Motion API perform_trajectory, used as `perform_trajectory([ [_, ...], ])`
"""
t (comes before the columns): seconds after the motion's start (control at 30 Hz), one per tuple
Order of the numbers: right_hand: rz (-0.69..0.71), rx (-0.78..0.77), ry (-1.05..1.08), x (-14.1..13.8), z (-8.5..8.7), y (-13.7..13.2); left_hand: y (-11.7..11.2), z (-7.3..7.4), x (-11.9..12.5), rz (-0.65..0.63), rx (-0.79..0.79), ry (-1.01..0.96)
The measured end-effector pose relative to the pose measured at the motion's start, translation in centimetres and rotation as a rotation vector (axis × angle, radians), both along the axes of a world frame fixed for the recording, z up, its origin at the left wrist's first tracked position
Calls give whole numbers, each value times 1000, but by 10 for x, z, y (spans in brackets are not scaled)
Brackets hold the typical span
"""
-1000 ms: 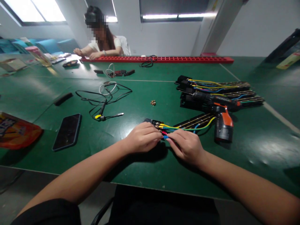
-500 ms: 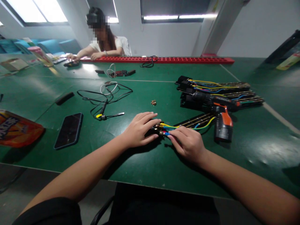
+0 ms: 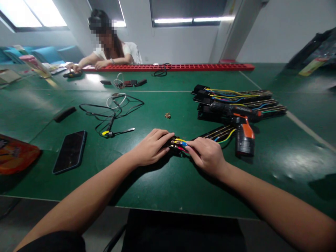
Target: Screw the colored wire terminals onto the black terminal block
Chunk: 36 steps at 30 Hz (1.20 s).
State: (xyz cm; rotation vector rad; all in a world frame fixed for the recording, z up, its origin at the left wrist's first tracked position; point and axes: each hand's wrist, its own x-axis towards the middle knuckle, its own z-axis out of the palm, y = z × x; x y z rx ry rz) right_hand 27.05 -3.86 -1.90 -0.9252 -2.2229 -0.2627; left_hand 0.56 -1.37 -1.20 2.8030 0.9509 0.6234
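Observation:
My left hand (image 3: 154, 147) is closed around the near end of a black power strip housing (image 3: 181, 153), steadying it on the table. Brass contacts and yellow, blue and red wires show in the gap between my hands. My right hand (image 3: 207, 154) pinches a blue wire (image 3: 184, 143) near its connector, close over the contacts. Its fingers partly hide the wire. Beyond that hand the strip runs on with brass rails and a green-yellow wire (image 3: 228, 137). A small pile of brass screws (image 3: 167, 115) lies past my left hand.
A cordless drill (image 3: 244, 129) lies against several wired black strips (image 3: 244, 96) at right. Black cable (image 3: 112, 115), a phone (image 3: 70, 151) and an orange bag (image 3: 17, 154) lie at left. Across the table sits another person (image 3: 110, 52) behind a red slotted rail (image 3: 183, 67).
The blue wire in my right fingers has moved up and left, over the contacts. More of the contacts and the red wire now shows. The whole view has shifted slightly.

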Motion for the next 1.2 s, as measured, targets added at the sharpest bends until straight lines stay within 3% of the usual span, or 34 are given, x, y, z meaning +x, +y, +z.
perform_trajectory([
  [0.27,6,-3,-7,-1,0,1,6,-4,-11,-83,-44,-42],
  [0.57,5,-26,35,0,-1,0,8,3,-23,-78,-128,-77],
  [0.8,-40,-106,66,-2,3,-9,13,0,-25,-76,-174,-151],
  [1.2,17,-85,68,-6,0,-6,10,3,-23,-79,-99,-160],
])
